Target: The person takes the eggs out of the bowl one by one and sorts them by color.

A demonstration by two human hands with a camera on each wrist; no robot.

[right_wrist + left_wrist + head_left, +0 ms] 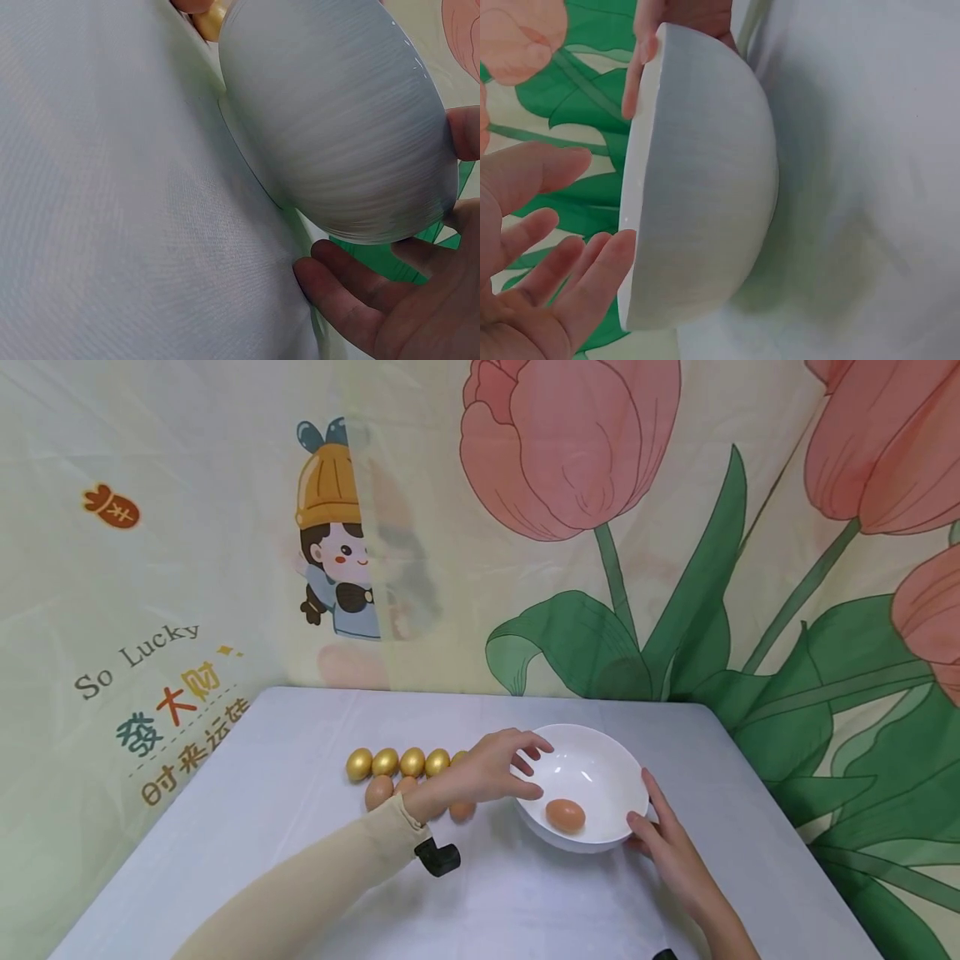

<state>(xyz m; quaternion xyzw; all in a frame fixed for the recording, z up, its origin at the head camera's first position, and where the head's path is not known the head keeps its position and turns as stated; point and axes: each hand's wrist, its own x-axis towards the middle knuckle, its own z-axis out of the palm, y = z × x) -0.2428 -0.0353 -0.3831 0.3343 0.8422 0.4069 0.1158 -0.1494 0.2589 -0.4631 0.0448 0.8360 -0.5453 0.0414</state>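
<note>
A white bowl (607,760) stands on the table with one brown egg (566,816) inside. My left hand (491,767) reaches over the bowl's left rim, its fingers spread and loosely bent with nothing between them. In the left wrist view, the fingertips of my left hand (532,300) are right at the rim. At the opposite side my right hand (671,843) holds the bowl, thumb on the rim. Fingers of my right hand (405,307) lie along the bowl's outer wall in the right wrist view, two of them reaching below it near the cloth.
Left of the bowl is a row of several gold eggs (412,762). In front of it several brown eggs (378,793) lie partly hidden behind my left hand and sleeve (337,868). A white cloth covers the table (247,827); a printed backdrop (420,527) hangs behind.
</note>
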